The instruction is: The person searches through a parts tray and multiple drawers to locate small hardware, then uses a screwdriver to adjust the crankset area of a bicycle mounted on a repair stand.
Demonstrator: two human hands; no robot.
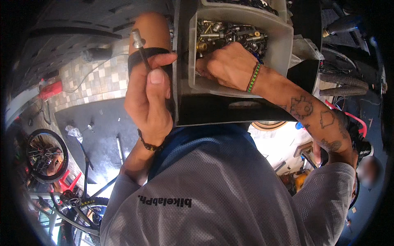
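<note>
Between thumb and fingers, my left hand (150, 88) holds up a long bolt (138, 40) with a dark shank and a silvery end piece. It is left of a translucent plastic bin (242, 91). Inside that bin lies a heap of mixed bolts and small metal fittings (230, 35), mostly silver and dark, a few brass-coloured. My right hand (230, 63) reaches over the near right side into the bin, its fingers curled at the left inner wall. The fingertips are partly hidden, so what they pinch cannot be made out.
Another bin (246, 5) of small parts stands just beyond. The bin rests in a dark drawer or tray (213, 111). Bicycle wheels (47, 156) and a bike frame (78, 211) are at the left, tyres (342, 84) at the right. Another person (369, 168) is at the far right.
</note>
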